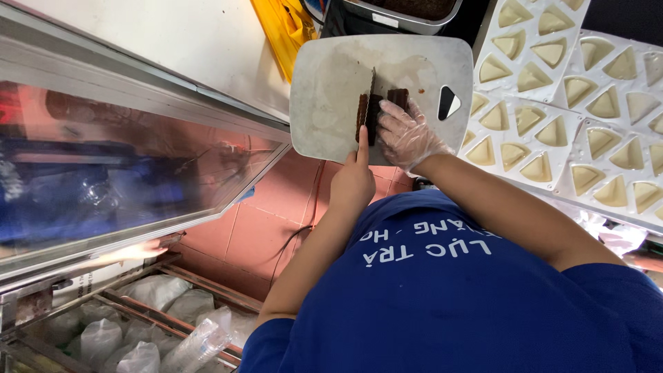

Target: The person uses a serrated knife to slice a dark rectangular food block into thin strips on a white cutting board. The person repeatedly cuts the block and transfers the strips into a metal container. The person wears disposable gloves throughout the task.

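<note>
A dark brown block [396, 97] lies on a grey-white cutting board [324, 90] with a handle hole at its right. My left hand [352, 181] is bare and grips a knife [370, 93], index finger stretched along the blade's back. The blade stands in the block, with a cut slice just to its left. My right hand [405, 136], in a thin clear glove, presses its fingers on the block right of the blade. My blue shirt fills the lower part of the view.
White mould trays [552, 131] with triangular cavities of pale filling lie right of the board. A metal container [407, 10] and a yellow bag [286, 27] sit behind it. A glass-fronted cabinet [103, 173] stands at left, plastic bags [138, 324] below it, over a reddish tiled floor [276, 200].
</note>
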